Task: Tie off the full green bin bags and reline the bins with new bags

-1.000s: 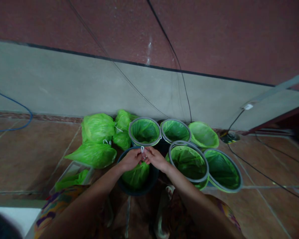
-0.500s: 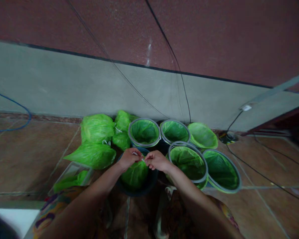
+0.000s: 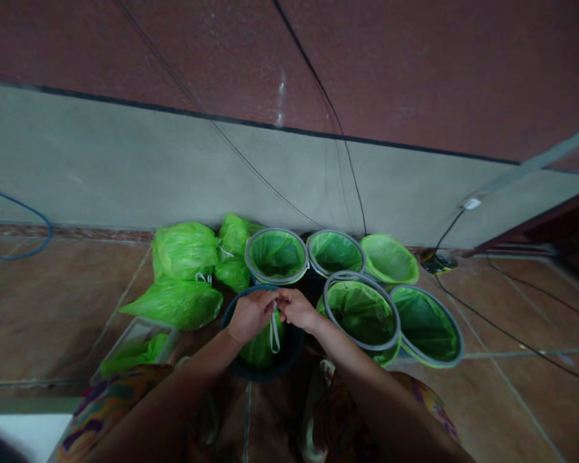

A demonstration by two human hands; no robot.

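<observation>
— What is being grasped by the hands?
— A thin white drawstring loop (image 3: 272, 333) is pinched between the bent fingertips of the left hand (image 3: 251, 315) and the right hand (image 3: 295, 308), which are held close together. Exactly which fingers are closed on it cannot be told.
— And where is the bag?
— The translucent bright-green plastic bag (image 3: 258, 352) is held inside the round dark-blue plastic bucket (image 3: 294, 355), directly beneath the hands, on the brown tiled floor (image 3: 525, 399).
— If that bucket is taken as the clock's centre, twelve towards the grey-and-maroon wall (image 3: 101, 167), what is seen around it?
— At twelve, a round grey-rimmed bin lined with green plastic (image 3: 276, 281) is placed near it. Similar lined bins are seen between one and two (image 3: 336, 232), between two and three (image 3: 367, 348), and at three, farther out (image 3: 462, 341). At two, a pale-green plastic-covered bin (image 3: 390, 260) is set by the wall.
— And on the other side?
— Bulging bright-green plastic bags are piled between nine (image 3: 174, 303) and eleven (image 3: 186, 249). Near nine, crumpled green plastic (image 3: 137, 355) is contained in a shallow translucent plastic tray (image 3: 137, 333).
</observation>
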